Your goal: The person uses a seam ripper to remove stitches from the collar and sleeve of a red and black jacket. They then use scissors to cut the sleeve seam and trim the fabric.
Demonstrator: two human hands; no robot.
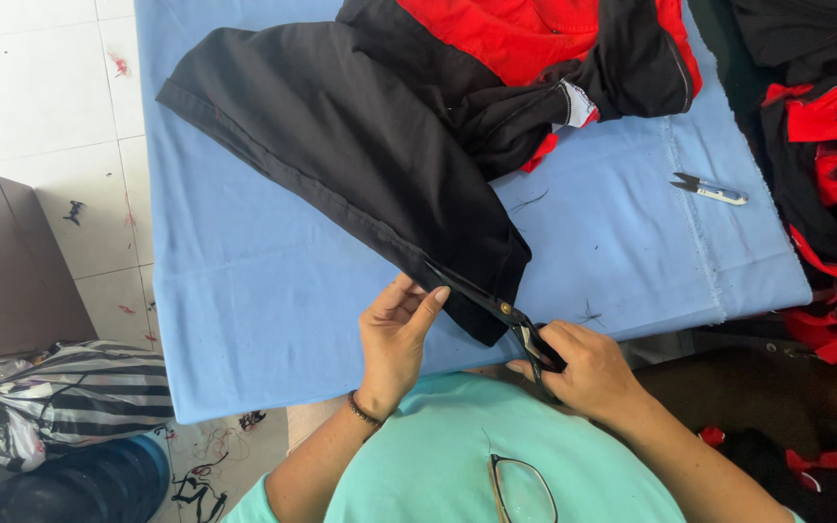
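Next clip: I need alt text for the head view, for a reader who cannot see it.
A right hand works black-handled scissors into the edge of a black and red fabric garment lying on a blue cloth-covered table, while the left hand steadies the fabric beside the blades. Small thread snips lie to the right.

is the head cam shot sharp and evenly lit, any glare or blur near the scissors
Head view: even, soft daylight with only faint shadows on the blue cloth; no glare; the scissors and both hands, left hand and right hand, look sharp; the black garment loses fold detail in its dark areas.
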